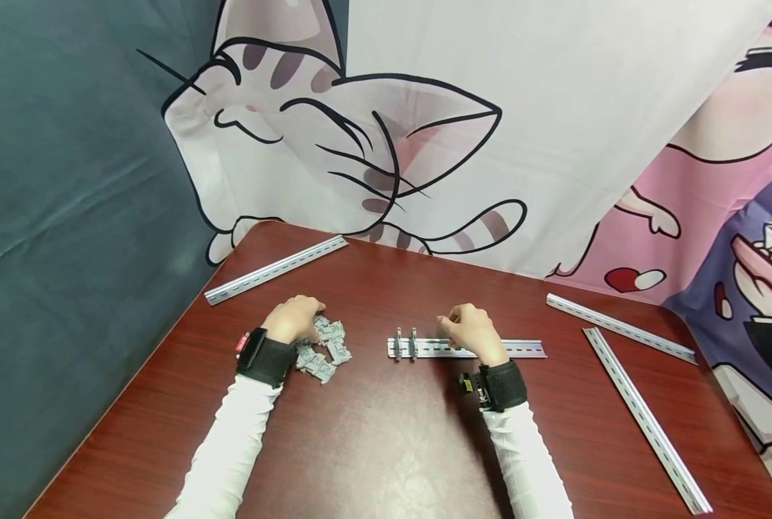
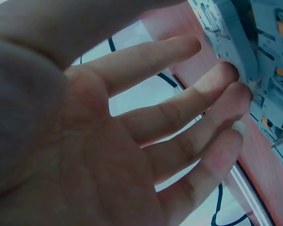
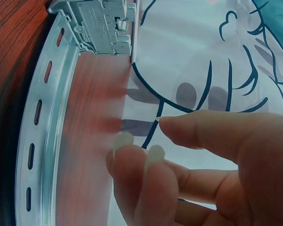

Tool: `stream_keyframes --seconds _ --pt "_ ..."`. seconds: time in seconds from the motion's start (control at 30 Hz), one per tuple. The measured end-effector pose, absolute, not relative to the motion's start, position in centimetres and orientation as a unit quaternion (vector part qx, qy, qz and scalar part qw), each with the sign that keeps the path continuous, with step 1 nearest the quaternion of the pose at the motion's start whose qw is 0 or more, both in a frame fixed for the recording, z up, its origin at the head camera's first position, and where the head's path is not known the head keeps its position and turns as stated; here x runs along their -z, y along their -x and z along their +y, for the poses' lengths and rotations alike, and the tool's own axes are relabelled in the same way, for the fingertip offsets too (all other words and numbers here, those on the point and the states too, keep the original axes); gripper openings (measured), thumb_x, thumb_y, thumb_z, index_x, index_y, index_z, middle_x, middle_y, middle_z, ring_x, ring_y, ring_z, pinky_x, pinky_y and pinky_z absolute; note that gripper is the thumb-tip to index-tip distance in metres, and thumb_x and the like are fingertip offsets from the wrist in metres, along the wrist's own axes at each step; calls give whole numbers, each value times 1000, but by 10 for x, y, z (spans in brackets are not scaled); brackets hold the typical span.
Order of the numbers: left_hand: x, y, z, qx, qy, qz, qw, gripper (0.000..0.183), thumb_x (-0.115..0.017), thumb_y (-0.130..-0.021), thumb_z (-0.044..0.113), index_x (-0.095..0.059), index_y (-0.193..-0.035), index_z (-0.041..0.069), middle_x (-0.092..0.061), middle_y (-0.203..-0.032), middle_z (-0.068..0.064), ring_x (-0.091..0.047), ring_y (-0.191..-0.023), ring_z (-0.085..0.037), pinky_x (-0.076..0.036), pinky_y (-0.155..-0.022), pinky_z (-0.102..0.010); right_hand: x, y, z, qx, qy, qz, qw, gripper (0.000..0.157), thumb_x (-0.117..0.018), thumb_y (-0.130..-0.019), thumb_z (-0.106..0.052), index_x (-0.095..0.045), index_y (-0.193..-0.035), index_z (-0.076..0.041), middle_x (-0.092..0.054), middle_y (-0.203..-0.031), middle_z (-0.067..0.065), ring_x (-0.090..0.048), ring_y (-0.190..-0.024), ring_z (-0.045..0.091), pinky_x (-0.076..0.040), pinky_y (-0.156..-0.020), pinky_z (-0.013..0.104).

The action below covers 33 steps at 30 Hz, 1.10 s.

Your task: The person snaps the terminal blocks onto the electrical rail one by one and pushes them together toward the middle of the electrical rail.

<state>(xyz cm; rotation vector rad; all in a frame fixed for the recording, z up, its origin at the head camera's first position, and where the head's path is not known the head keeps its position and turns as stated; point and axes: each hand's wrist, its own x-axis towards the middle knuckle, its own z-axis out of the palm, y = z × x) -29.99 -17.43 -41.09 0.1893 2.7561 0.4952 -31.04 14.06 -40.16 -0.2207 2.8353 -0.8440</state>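
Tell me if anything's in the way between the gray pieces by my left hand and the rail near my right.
Nothing visible: bare tabletop separates the gray pieces from the rail. Two gray modules sit near the rail's left end.

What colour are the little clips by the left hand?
The clips are grey with bits of orange, best seen in the left wrist view.

We count four metal rails (image 1: 522, 349); two grey blocks (image 1: 414, 344) standing on one of them; at least three loose blocks (image 1: 338, 351) heaped together, which overlap too much for us to count exactly; one left hand (image 1: 293, 319), one right hand (image 1: 473, 333); two black wrist straps (image 1: 505, 386); two white sleeves (image 1: 226, 447); one brown table (image 1: 373, 454); one large cartoon cat (image 1: 282, 173)
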Motion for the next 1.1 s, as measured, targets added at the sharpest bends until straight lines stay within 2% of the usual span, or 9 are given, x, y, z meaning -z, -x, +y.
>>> stream_keyframes --seconds 0.2,0.47,0.7,0.93,1.1 --pt "412 299 -172 -190 -69 965 167 55 -72 -78 4 -58 -131 0 -57 -134 -22 -56 -120 -36 -48 -92 -51 402 311 142 277 71 954 91 33 -58 -95 -27 -69 -86 2 -69 -67 14 -69 -62 26 -40 -51 26" --pt "409 299 -170 -176 -76 972 138 53 -69 -79 2 -60 -131 4 -59 -133 -19 -57 -119 -36 -49 -87 -51 402 312 144 261 67 959 92 33 -58 -95 -28 -70 -88 2 -70 -69 14 -68 -61 22 -40 -53 26" --pt "410 298 -164 -172 -109 977 63 57 -69 -78 4 -57 -134 6 -61 -131 -16 -57 -119 -32 -50 -79 -44 402 311 145 260 70 960 82 32 -58 -95 -28 -70 -89 1 -70 -69 14 -65 -58 21 -39 -51 26" --pt "414 298 -148 -185 -156 969 -49 54 -72 -78 10 -60 -131 6 -66 -109 -16 -63 -92 -26 -51 -68 -39 402 310 142 270 79 957 73 32 -59 -94 -29 -71 -91 0 -70 -72 12 -64 -58 17 -41 -52 27" --pt "417 298 -129 -215 -178 957 -84 53 -70 -81 12 -59 -132 8 -66 -108 -12 -61 -89 -22 -51 -71 -37 403 307 136 273 86 957 48 28 -60 -93 -27 -71 -86 -2 -67 -67 7 -58 -55 13 -40 -52 27"
